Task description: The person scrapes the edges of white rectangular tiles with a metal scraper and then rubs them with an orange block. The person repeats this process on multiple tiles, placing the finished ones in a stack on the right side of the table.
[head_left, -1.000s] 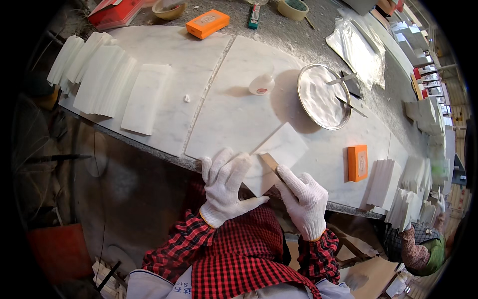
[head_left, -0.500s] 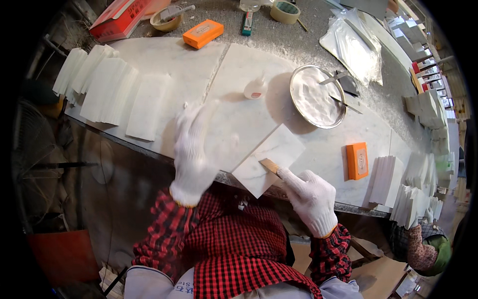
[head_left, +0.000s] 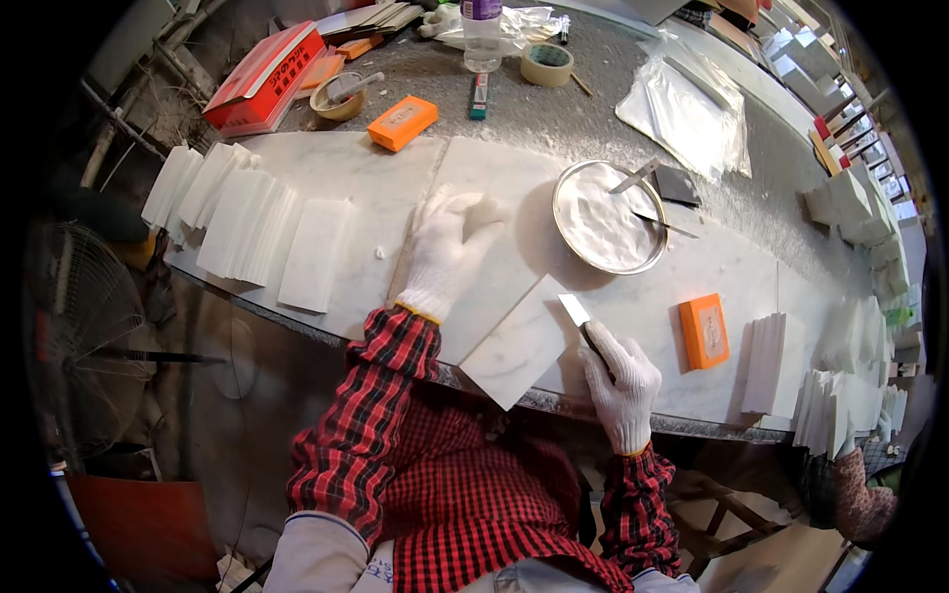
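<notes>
A white marble tile [head_left: 514,346] with faint grey veins lies askew at the table's front edge, one corner sticking out past it. In my right hand [head_left: 623,385], gloved in white, is a flat-bladed scraper [head_left: 572,309], its dark handle between the fingers and its bright blade at the tile's right side. My left hand [head_left: 445,247], also gloved, reaches forward over the table beyond the tile. Its fingers are blurred around the spot of a small white bottle, which they mostly hide; their grip is unclear. A round metal bowl [head_left: 561,232] of white paste holds two blade-like tools.
Stacks of white tiles stand at left [head_left: 242,227] and right [head_left: 766,366]. Orange boxes lie at the back [head_left: 402,123] and right [head_left: 704,331]. Farther back are a tape roll [head_left: 547,64], a clear bottle [head_left: 482,44] and plastic bags [head_left: 682,109]. A small white lump [head_left: 380,253] lies left of my left hand.
My left hand has moved forward and right to the small bottle, covering it. My right hand has drawn the scraper from the tile's middle toward its right edge. The view has shifted slightly.
</notes>
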Tool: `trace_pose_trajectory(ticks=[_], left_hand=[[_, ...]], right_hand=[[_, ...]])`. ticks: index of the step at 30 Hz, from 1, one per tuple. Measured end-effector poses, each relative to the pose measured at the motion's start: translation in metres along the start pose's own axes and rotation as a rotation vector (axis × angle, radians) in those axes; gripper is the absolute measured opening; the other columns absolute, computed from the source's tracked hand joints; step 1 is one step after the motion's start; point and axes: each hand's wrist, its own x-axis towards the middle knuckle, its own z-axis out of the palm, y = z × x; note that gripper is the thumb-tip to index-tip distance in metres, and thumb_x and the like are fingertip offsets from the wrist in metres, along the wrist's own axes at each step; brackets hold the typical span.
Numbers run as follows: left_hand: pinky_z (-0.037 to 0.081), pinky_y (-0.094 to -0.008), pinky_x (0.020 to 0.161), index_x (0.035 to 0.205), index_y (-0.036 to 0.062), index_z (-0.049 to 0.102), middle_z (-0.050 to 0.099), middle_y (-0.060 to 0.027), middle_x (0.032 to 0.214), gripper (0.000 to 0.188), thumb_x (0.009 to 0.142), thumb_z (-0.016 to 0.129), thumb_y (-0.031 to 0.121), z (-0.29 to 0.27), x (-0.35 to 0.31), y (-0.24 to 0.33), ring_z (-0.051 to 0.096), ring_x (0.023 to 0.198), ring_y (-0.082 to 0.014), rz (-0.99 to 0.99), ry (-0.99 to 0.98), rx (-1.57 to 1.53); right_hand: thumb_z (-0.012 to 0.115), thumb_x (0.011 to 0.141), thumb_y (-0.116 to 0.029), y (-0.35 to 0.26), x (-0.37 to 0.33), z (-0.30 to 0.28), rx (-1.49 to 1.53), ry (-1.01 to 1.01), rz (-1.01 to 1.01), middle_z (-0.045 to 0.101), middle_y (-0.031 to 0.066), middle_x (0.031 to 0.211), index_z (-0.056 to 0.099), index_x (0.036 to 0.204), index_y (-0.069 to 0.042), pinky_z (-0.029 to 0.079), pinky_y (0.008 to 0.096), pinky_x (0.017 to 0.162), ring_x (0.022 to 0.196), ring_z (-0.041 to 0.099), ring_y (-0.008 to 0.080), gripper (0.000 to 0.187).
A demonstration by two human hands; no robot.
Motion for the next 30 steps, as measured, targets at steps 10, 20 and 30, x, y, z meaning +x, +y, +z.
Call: trace_pose_trajectory(ticks=[10, 20, 30], left_hand=[[0.053, -0.0263, 0.080, 0.122, -0.0030, 0.064, 0.072, -0.0070, 0.108, 0.023, 0.103, 0.066, 0.010, -0.109, -0.107, 0.059, 0.063, 0.088, -0.0088, -0.659, -0.623, -0.752], [0.050, -0.0265, 0.068, 0.114, -0.0011, 0.069, 0.072, -0.0050, 0.093, 0.034, 0.106, 0.063, 0.031, -0.089, -0.135, 0.051, 0.066, 0.074, -0.0111, -0.914, -0.877, -0.898], [0.051, -0.0284, 0.065, 0.103, -0.0033, 0.068, 0.069, -0.0086, 0.087, 0.033, 0.102, 0.063, 0.029, -0.082, -0.125, 0.054, 0.064, 0.069, -0.0145, -0.976, -0.831, -0.876]], right_hand=[[0.081, 0.085, -0.005, -0.003, 0.002, -0.006, -0.031, -0.057, 0.057, 0.072, 0.0128, 0.089, 0.077, 0.120, -0.007, 0.055, 0.0371, 0.068, 0.074, 0.069, 0.0289, 0.035], [0.082, 0.085, -0.006, -0.001, 0.002, -0.002, -0.001, -0.015, 0.033, 0.072, 0.0128, 0.090, 0.077, 0.121, -0.007, 0.055, 0.0368, 0.068, 0.074, 0.069, 0.0282, 0.036], [0.084, 0.085, -0.008, -0.001, 0.002, -0.003, -0.013, -0.050, 0.070, 0.073, 0.0128, 0.090, 0.077, 0.120, -0.006, 0.055, 0.0368, 0.068, 0.074, 0.069, 0.0285, 0.036]])
